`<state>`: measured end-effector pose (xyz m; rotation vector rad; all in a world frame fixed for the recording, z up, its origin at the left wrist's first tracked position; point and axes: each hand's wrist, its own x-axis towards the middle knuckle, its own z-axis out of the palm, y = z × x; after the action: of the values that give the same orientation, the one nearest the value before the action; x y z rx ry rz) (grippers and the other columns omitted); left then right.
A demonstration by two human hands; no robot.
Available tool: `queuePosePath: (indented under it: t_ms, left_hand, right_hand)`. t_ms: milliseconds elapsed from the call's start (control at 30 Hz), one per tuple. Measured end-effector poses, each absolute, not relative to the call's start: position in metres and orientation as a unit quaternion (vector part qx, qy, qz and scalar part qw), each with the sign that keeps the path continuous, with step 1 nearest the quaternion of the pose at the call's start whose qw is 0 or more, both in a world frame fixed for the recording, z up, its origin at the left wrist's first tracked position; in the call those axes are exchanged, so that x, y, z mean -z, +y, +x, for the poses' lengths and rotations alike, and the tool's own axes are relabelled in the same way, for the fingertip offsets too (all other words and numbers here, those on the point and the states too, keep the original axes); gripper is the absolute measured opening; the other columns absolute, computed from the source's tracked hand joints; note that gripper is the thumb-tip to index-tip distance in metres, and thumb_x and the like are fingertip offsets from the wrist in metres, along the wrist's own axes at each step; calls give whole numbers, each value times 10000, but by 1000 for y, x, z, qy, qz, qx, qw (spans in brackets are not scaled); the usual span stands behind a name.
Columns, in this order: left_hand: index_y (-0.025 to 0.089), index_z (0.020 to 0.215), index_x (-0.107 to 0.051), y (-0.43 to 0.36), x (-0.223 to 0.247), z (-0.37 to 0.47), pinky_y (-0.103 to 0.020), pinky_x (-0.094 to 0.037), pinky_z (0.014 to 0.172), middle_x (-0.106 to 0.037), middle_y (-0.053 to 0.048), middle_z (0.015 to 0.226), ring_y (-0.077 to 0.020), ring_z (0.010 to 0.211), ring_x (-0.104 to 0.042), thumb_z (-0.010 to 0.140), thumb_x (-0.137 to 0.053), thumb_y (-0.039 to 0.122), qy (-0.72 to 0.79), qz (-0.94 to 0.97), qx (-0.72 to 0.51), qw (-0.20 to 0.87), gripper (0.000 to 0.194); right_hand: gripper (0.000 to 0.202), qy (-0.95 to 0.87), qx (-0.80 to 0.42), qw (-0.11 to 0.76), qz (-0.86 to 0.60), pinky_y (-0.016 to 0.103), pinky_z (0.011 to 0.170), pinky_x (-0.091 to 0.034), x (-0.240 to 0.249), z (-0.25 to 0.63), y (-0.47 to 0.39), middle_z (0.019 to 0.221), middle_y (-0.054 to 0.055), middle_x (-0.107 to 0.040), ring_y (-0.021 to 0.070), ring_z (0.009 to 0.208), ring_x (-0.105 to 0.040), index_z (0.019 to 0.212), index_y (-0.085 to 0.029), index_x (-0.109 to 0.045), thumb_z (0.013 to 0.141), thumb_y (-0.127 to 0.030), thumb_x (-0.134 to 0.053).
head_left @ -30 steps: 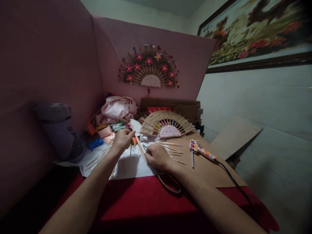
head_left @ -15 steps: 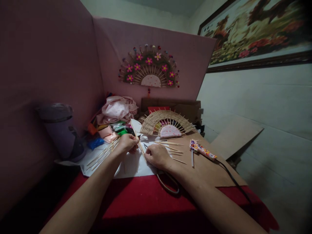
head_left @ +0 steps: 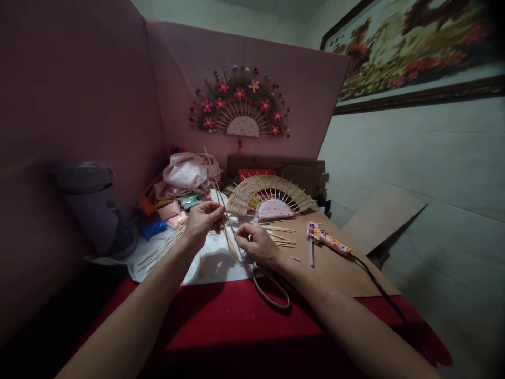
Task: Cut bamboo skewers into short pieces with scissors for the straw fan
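Observation:
My left hand [head_left: 203, 220] is closed in a pinch around thin bamboo sticks [head_left: 230, 239]. One long stick [head_left: 213, 171] slants up past its fingertips toward the back of the table. Close by on the right, my right hand [head_left: 258, 245] has thumb and forefinger pinched on the lower part of this long stick; the exact contact is partly hidden. Beneath the right wrist lies a pair of scissors [head_left: 272, 301], with its handle loops showing. More bamboo sticks [head_left: 282, 242] lie to the right, and another bunch [head_left: 161, 247] lies left of my left hand.
Behind my hands stands a woven half-round fan [head_left: 270, 184] with protruding sticks. A flowered glue gun [head_left: 327, 242] with a black cord rests on cardboard [head_left: 343, 279]. Clay packets [head_left: 169, 210], cloth [head_left: 191, 173] and a purple container [head_left: 97, 216] stand left. A decorated fan [head_left: 239, 105] hangs behind.
A long stick now rises upright between my hands. My right hand has turned, its fingers lifting to the stick. The view has shifted slightly.

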<state>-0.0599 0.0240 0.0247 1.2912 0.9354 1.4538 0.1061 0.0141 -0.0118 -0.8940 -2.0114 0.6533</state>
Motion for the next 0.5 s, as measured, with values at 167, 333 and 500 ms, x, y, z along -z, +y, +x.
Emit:
queuePosePath:
  t_ms: [167, 333, 500]
  left_hand:
    - [132, 663, -536, 16, -31, -55, -201, -381, 368, -616, -6, 592, -76, 395, -506, 654, -687, 382, 329, 551, -603, 475, 292]
    - [128, 659, -551, 13, -31, -51, -206, -371, 344, -619, -17, 572, -84, 372, -502, 666, -678, 395, 335, 595, -586, 436, 297]
    - [132, 678, -572, 9, -33, -47, -208, -367, 328, -619, -9, 563, -83, 358, -493, 626, -702, 358, 339, 628, -559, 423, 265]
  right_hand:
    - [56, -836, -217, 380, -331, 199, 563, -343, 14, 106, 14, 612, -43, -486, 89, 571, -432, 722, -171, -520, 751, -150, -476]
    - [76, -851, -199, 385, -298, 212, 607, -373, 15, 107, 15, 675, -26, -527, 102, 618, -466, 747, -180, -485, 765, -126, -434]
    - [61, -841, -256, 392, -269, 212, 618, -410, 17, 105, 13, 748, -4, -592, 100, 633, -532, 854, -181, -481, 844, -167, -422]
